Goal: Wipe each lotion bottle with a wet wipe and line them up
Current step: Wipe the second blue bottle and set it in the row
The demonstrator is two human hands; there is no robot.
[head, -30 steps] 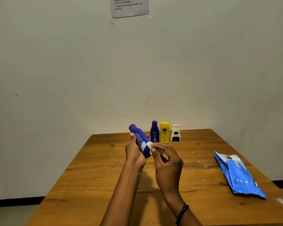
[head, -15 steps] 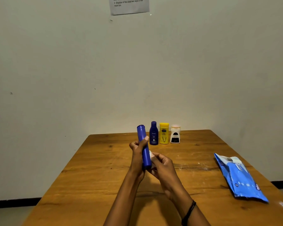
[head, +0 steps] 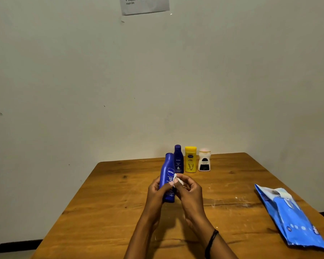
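Head-worn camera looks forward and slightly down, close over the table [head: 105, 202], facing the wall [head: 82, 81].

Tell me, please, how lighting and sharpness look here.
Head view: dim, warm light; the left hand and right hand cast a soft shadow on the brown wooden table; the squat white bottle's cap glares; the wall's paper notice is cropped, its print soft.

Big blue Nivea bottle [head: 168, 176]: nearly upright, cap up, label facing front, held in left hand [head: 156, 192].
Wet wipe [head: 176, 181]: small, white, scrunched, pinched by right hand [head: 190, 191] against big bottle's right side.
Small blue Nivea bottle [head: 178, 161], yellow bottle [head: 190, 159], white bottle [head: 204, 162]: standing side by side in row at far edge of wooden table [head: 116, 202].
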